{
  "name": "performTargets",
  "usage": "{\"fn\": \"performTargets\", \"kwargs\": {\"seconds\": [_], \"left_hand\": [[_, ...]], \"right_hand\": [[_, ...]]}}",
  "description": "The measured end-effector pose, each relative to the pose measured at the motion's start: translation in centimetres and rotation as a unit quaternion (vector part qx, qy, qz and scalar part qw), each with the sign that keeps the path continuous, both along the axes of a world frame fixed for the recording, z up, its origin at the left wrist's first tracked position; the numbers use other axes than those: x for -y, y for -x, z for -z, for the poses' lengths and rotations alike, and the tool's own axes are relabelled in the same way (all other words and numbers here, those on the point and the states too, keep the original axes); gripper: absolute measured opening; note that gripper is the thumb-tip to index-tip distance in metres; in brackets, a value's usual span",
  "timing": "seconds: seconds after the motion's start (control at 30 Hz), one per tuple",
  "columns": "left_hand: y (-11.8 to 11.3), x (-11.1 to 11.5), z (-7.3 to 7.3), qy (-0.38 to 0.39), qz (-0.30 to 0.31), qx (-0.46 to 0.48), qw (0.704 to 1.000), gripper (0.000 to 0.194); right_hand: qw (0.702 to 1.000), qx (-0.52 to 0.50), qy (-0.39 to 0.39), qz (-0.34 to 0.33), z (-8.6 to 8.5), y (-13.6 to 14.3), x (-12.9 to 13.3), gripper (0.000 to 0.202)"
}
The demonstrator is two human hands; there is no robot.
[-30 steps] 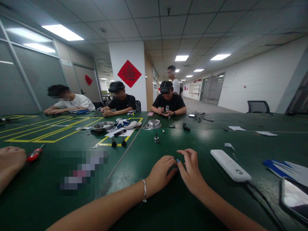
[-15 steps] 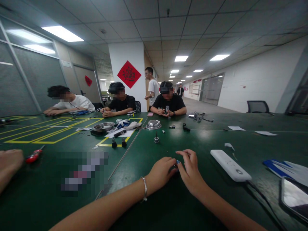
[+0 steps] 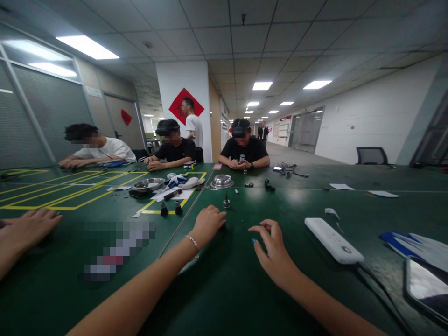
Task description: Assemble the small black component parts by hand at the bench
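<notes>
My left hand [image 3: 209, 225], with a silver bracelet at the wrist, is over the green table with its fingers closed together and pointing down. Whatever may be under its fingertips is hidden. Just beyond them stands a small metal part with a thin dark shaft [image 3: 226, 201] pointing up. My right hand [image 3: 272, 249] hovers to the right, thumb and fingers apart, holding nothing. A small pale piece [image 3: 237, 192] lies farther back. Two dark conical parts [image 3: 164, 208] stand left of my left hand.
A white power strip [image 3: 334, 240], a glove [image 3: 416, 247] and a phone [image 3: 427, 289] are at the right. Steel bowls [image 3: 221, 181] and gloves [image 3: 177, 178] lie farther back. Another person's hand [image 3: 31, 228] rests at the left. Co-workers [image 3: 244, 151] sit across the table.
My left hand has moved left and forward, away from my right hand. The other person's hand at the left has reached over the red-handled tool. A walking person has moved left.
</notes>
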State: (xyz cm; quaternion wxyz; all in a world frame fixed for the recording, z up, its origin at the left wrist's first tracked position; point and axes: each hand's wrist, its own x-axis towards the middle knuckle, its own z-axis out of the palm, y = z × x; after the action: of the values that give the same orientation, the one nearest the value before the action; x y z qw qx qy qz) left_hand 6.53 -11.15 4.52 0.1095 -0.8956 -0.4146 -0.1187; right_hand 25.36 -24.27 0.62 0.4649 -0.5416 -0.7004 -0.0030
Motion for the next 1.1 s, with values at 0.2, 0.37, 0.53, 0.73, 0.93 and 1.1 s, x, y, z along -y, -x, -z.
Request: {"fn": "performTargets", "kwargs": {"seconds": [0.2, 0.37, 0.53, 0.73, 0.93, 1.1], "left_hand": [[2.5, -1.9, -0.7, 0.001, -0.138, -0.019, 0.990, 0.020], [4.0, -2.6, -1.6, 0.025, -0.227, -0.028, 0.973, 0.022], [5.4, -3.3, -2.4, 0.042, -0.309, -0.032, 0.950, 0.021], [8.9, -4.5, -3.1, 0.048, -0.346, -0.029, 0.937, 0.025], [11.4, -5.8, -2.2, 0.034, -0.358, -0.011, 0.933, 0.029], [11.7, -6.2, -1.5, 0.011, -0.361, 0.004, 0.932, 0.036]], "right_hand": [[1.000, 0.002, 0.020, 0.002, 0.1, -0.1, 0.0, 0.026], [1.000, 0.005, 0.013, 0.003, 0.1, 0.1, 0.0, 0.025], [1.000, 0.015, 0.021, -0.003, 0.0, 0.1, 0.2, 0.025], [0.999, 0.020, 0.034, -0.008, -0.3, 0.2, 0.4, 0.028], [0.998, 0.030, 0.045, -0.011, -0.1, 0.3, 0.4, 0.028], [0.998, 0.039, 0.057, -0.015, -0.1, 0.3, 0.5, 0.027]]}}
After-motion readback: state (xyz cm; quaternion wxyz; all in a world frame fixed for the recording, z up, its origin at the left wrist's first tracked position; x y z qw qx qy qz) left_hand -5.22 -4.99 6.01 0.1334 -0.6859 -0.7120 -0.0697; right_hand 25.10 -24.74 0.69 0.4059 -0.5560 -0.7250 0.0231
